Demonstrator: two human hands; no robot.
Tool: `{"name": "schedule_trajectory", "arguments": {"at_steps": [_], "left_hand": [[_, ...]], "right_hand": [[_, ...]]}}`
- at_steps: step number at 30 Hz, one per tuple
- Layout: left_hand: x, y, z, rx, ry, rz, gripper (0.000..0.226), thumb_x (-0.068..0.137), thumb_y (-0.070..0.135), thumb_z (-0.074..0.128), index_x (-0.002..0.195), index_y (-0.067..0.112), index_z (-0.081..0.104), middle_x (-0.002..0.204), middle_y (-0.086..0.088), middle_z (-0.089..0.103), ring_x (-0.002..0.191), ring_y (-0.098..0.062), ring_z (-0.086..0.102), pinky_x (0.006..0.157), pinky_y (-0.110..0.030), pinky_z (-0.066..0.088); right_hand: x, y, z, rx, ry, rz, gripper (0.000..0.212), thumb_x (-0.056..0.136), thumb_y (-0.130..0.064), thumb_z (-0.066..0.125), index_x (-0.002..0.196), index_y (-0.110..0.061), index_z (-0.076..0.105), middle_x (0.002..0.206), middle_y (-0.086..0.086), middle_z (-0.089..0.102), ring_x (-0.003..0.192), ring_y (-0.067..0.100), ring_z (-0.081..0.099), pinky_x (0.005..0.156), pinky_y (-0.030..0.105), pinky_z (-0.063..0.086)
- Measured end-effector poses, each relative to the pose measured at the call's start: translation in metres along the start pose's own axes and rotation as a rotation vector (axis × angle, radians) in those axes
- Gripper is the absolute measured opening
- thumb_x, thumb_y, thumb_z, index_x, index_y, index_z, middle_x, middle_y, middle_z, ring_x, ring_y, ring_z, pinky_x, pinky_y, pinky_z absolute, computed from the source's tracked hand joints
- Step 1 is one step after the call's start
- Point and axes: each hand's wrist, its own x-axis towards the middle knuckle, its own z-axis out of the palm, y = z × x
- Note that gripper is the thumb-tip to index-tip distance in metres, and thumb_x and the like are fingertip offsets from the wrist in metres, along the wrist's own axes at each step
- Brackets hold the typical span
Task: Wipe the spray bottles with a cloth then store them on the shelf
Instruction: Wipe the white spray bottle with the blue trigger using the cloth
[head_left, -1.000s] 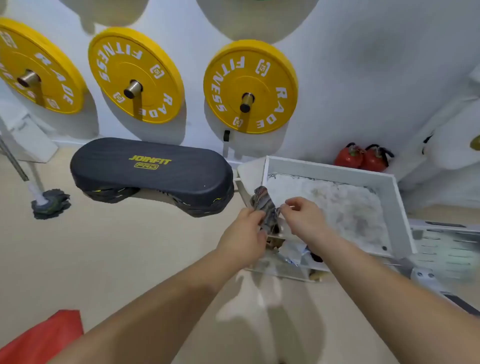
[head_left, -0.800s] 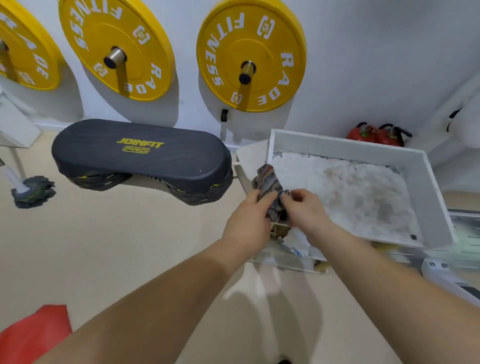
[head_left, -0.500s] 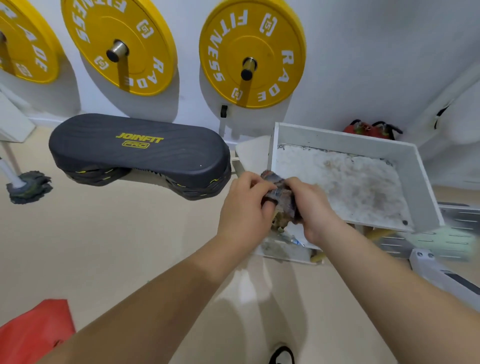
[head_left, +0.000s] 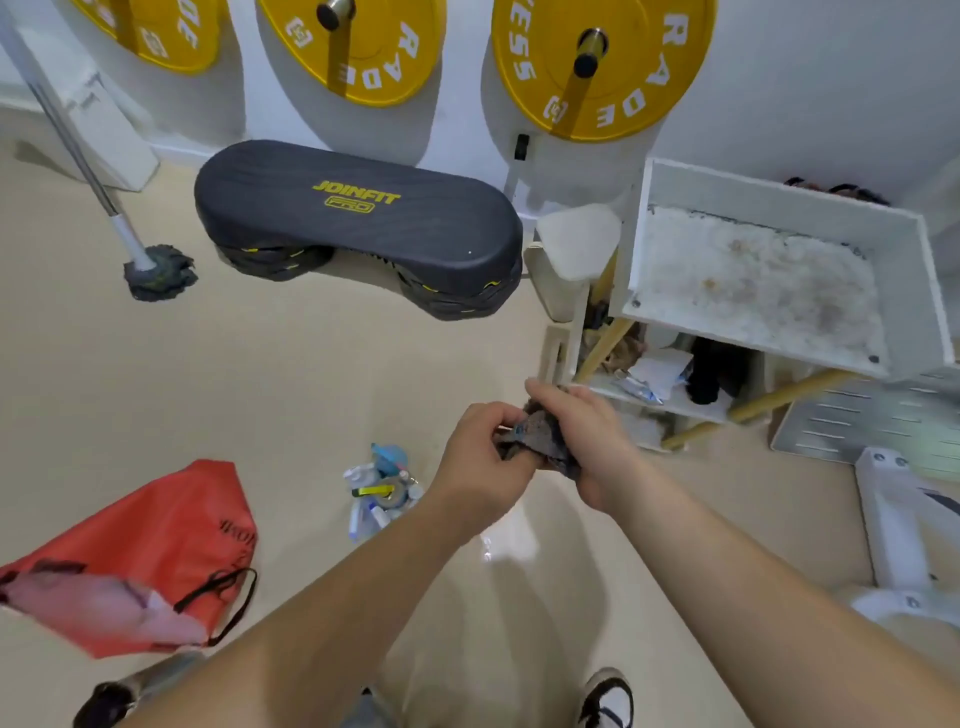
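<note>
Both hands meet over the floor in the middle of the view, bunching a dark grey cloth (head_left: 540, 441) between them. My left hand (head_left: 480, 470) pinches its left side and my right hand (head_left: 592, 436) wraps over its top and right side. A cluster of several spray bottles (head_left: 376, 493) lies on the beige floor to the left of my hands, with blue, white and yellow parts. The white shelf unit (head_left: 779, 208) stands to the upper right, its top tray speckled with dirt, its lower level cluttered.
A dark JOINFIT step platform (head_left: 358, 223) sits by the wall under yellow weight plates (head_left: 602, 67). A mop (head_left: 156, 270) leans at the left. A red bag (head_left: 156, 551) lies at lower left. White equipment (head_left: 893, 525) stands at the right. My shoe (head_left: 608, 696) is below.
The view has tilted down, bringing the bottles, red bag and shoe into sight. My hands carried the cloth down and away from the shelf edge, crumpling it tighter.
</note>
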Motion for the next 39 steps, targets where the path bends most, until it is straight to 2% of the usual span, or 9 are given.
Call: {"name": "schedule_trajectory", "arguments": {"at_steps": [3, 9, 15, 19, 24, 27, 32, 34, 39], "left_hand": [[-0.014, -0.045, 0.007, 0.085, 0.084, 0.002, 0.030, 0.085, 0.006, 0.079, 0.090, 0.034, 0.069, 0.112, -0.003, 0.059, 0.081, 0.005, 0.062, 0.075, -0.008, 0.048], [0.003, -0.186, 0.040, -0.047, 0.104, -0.202, 0.012, 0.080, 0.022, 0.074, 0.091, 0.022, 0.071, 0.115, -0.021, 0.062, 0.071, -0.028, 0.071, 0.052, -0.031, 0.055], [0.034, -0.325, 0.054, -0.066, 0.014, -0.310, 0.016, 0.094, 0.011, 0.071, 0.105, -0.001, 0.065, 0.090, -0.035, 0.070, 0.058, -0.021, 0.068, 0.045, -0.019, 0.050], [0.059, -0.384, 0.058, -0.103, -0.048, -0.290, 0.029, 0.085, 0.021, 0.074, 0.103, 0.002, 0.063, 0.071, -0.021, 0.063, 0.063, -0.025, 0.059, 0.058, -0.034, 0.048], [0.077, -0.412, 0.063, -0.047, -0.006, -0.201, 0.015, 0.084, 0.020, 0.072, 0.084, 0.013, 0.058, 0.076, -0.005, 0.062, 0.064, -0.017, 0.058, 0.052, -0.025, 0.043], [0.072, -0.410, 0.060, -0.058, -0.042, -0.137, 0.017, 0.086, 0.014, 0.074, 0.098, 0.012, 0.063, 0.091, -0.006, 0.072, 0.080, -0.019, 0.071, 0.062, -0.028, 0.054], [0.033, -0.412, 0.046, -0.031, -0.055, -0.115, 0.014, 0.089, 0.008, 0.071, 0.102, 0.009, 0.075, 0.100, -0.015, 0.079, 0.086, -0.022, 0.074, 0.080, -0.038, 0.060], [0.023, -0.415, 0.038, -0.071, 0.001, -0.129, 0.014, 0.089, 0.006, 0.070, 0.099, 0.011, 0.077, 0.094, -0.011, 0.081, 0.084, -0.023, 0.076, 0.075, -0.035, 0.062], [0.005, -0.422, 0.011, -0.135, 0.085, -0.178, 0.008, 0.089, 0.007, 0.065, 0.090, 0.003, 0.072, 0.078, -0.015, 0.074, 0.066, -0.021, 0.067, 0.057, -0.026, 0.054]], "right_hand": [[0.014, 0.043, -0.006, -0.006, -0.133, 0.037, 0.015, 0.093, -0.022, 0.070, 0.101, -0.010, 0.065, 0.098, 0.017, 0.071, 0.087, 0.035, 0.074, 0.080, 0.048, 0.053], [0.079, 0.169, -0.032, 0.000, -0.260, 0.108, 0.043, 0.082, 0.009, 0.034, 0.120, 0.017, 0.053, 0.105, 0.033, 0.071, 0.099, 0.046, 0.074, 0.090, 0.047, 0.058], [0.166, 0.314, -0.035, -0.019, -0.057, 0.141, 0.031, 0.092, 0.002, 0.054, 0.122, 0.006, 0.060, 0.110, 0.028, 0.075, 0.096, 0.040, 0.077, 0.093, 0.050, 0.061], [0.215, 0.361, -0.036, -0.012, 0.036, 0.086, 0.026, 0.090, 0.001, 0.068, 0.114, 0.004, 0.061, 0.107, 0.028, 0.075, 0.097, 0.039, 0.076, 0.078, 0.047, 0.065], [0.230, 0.383, -0.039, -0.075, 0.067, -0.011, 0.020, 0.088, -0.009, 0.076, 0.102, -0.007, 0.062, 0.104, 0.026, 0.075, 0.082, 0.034, 0.072, 0.080, 0.051, 0.062], [0.218, 0.383, -0.036, -0.067, 0.047, -0.104, 0.018, 0.089, -0.014, 0.078, 0.095, -0.009, 0.062, 0.095, 0.022, 0.073, 0.083, 0.032, 0.071, 0.088, 0.053, 0.060], [0.185, 0.388, -0.025, -0.170, 0.009, -0.186, 0.020, 0.088, -0.018, 0.081, 0.083, -0.014, 0.062, 0.078, 0.010, 0.069, 0.067, 0.023, 0.065, 0.065, 0.034, 0.058], [0.175, 0.391, -0.017, -0.285, 0.006, -0.211, 0.021, 0.090, -0.024, 0.080, 0.085, -0.016, 0.060, 0.074, 0.005, 0.066, 0.059, 0.018, 0.060, 0.051, 0.026, 0.050], [0.179, 0.411, 0.011, -0.465, 0.079, -0.281, 0.024, 0.092, -0.030, 0.074, 0.091, -0.009, 0.061, 0.074, 0.010, 0.063, 0.061, 0.029, 0.057, 0.056, 0.037, 0.046]]}}
